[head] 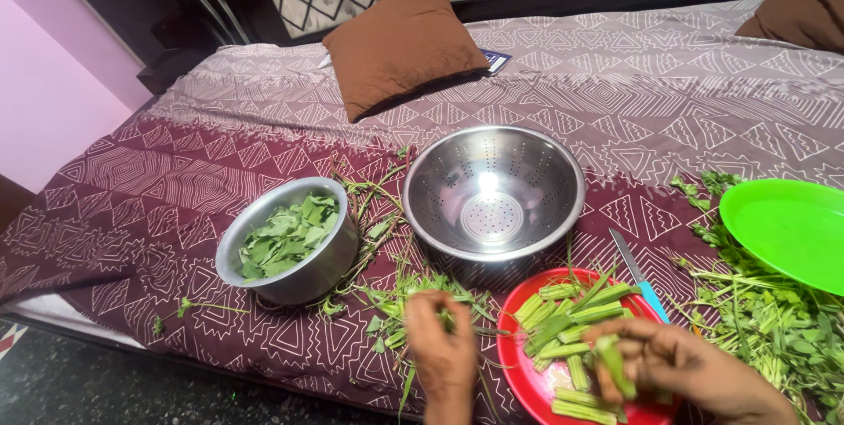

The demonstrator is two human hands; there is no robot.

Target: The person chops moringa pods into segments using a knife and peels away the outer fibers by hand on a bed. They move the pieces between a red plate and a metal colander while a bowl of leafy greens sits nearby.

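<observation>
At the bottom of the frame the right hand (681,363) pinches a green drumstick piece (615,365) over the red plate (527,385) of cut pieces (handy for dropping), while the left hand (442,346) closes on leafy stems (413,289) beside the leaf-filled steel bowl (290,240).

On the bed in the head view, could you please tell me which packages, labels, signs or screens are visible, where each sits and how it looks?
Small flat card or packet: on the patterned bedspread, tucked partly under the brown cushion near the headboard; dark blue with pale edges, only a corner showing.
No screens or signs in view.
</observation>
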